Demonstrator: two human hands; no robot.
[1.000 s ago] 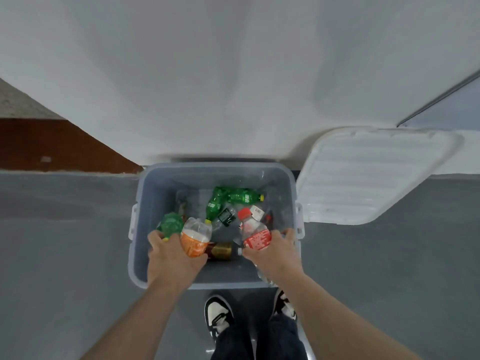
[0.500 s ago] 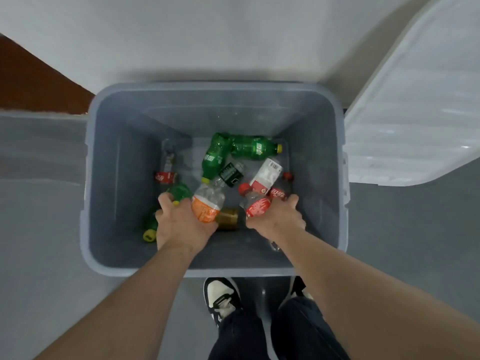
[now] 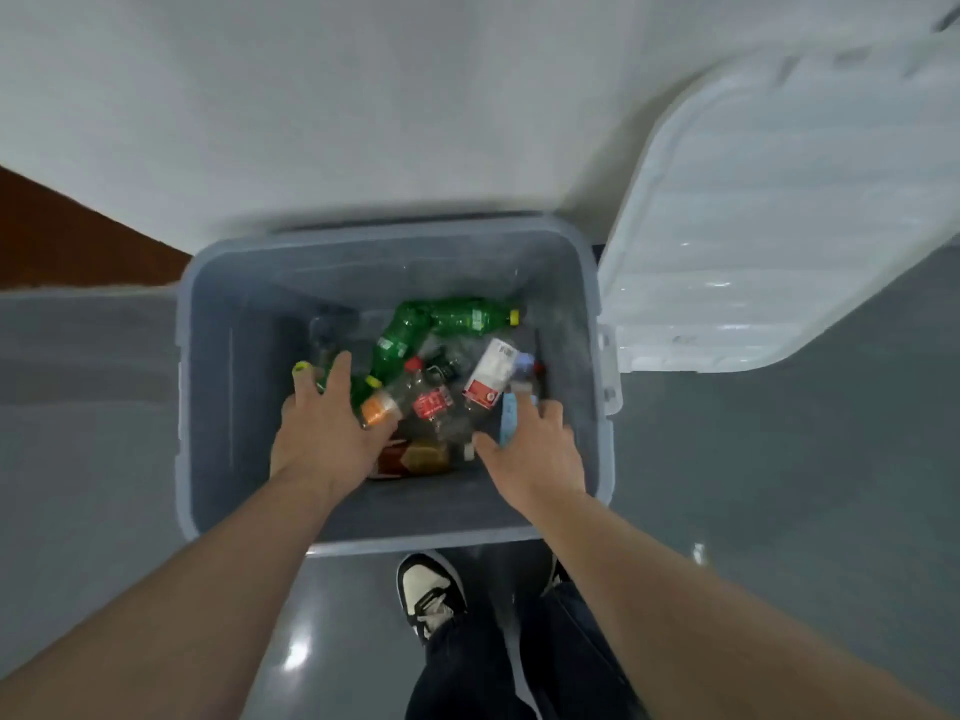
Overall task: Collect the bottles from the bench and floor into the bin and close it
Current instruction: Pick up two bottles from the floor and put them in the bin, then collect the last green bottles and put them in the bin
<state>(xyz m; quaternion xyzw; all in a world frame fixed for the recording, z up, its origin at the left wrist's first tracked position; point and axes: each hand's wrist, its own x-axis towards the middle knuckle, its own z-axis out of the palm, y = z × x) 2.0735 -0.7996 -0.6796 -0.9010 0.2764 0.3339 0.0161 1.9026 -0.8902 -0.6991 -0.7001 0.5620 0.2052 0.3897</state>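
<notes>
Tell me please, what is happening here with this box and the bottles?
A person stands over an open grey bin on the floor, both hands down inside it. The left hand and right hand are spread open above a pile of plastic bottles, green, orange-labelled and red-labelled, with nothing clearly gripped. The white lid leans open at the bin's right side, so closing remains.

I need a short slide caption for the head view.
Both hands open over bottles in the grey bin; lid off.

Open grey bin [image 3: 208, 407], jumbled bottles [image 3: 431, 402] inside, white lid [image 3: 779, 226] leaning beside
</notes>
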